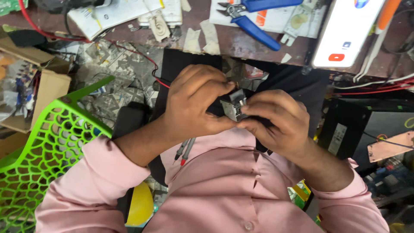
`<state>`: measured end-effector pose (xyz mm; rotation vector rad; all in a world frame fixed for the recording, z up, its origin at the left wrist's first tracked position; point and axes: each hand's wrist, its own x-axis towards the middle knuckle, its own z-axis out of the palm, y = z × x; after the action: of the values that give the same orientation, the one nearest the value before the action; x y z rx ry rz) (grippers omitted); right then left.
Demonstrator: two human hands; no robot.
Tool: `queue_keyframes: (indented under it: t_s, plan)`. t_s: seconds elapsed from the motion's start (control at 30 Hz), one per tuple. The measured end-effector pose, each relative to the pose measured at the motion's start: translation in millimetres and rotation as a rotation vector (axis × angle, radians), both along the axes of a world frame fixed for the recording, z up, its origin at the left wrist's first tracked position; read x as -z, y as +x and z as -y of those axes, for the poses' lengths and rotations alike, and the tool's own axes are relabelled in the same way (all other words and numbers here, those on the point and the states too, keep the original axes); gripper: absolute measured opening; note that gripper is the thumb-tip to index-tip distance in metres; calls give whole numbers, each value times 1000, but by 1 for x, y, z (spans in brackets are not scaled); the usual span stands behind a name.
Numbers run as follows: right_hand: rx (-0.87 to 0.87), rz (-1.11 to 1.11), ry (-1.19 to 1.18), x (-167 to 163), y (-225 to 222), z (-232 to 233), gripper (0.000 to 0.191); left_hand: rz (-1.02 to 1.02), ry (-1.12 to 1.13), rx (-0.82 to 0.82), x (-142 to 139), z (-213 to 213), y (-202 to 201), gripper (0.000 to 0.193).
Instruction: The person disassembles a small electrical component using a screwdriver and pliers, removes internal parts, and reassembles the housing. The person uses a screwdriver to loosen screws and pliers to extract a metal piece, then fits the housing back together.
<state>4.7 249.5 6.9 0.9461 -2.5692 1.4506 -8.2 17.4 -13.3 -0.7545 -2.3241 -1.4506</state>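
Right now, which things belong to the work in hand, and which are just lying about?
In hand:
small grey boxy part, held between left hand and right hand

Lying about:
blue-handled pliers
lit phone
probe leads on lap
green chair

Pink shirt [224,181], lime-green lattice chair [39,151], blue-handled pliers [254,21], red wire [146,60], grey metal part [233,105], black cloth [189,60].

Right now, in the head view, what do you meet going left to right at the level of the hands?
Green lattice chair → left hand → small grey boxy part held between both hands → right hand → black box with a pale label → coppery plate.
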Motion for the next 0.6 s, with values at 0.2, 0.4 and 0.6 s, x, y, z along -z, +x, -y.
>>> queue_keyframes:
  t_s: [0.2,0.4,0.6]
  plan:
    - [78,-24,36,-9,-13,-18,35,306,98,43,-4,-2,1,57]
    - [-148,42,49,-11,-25,-15,40,787,423,395,12,0,0,52]
    - [-220,121,-7,0,-19,-12,44,945,472,630,27,1,7,36]
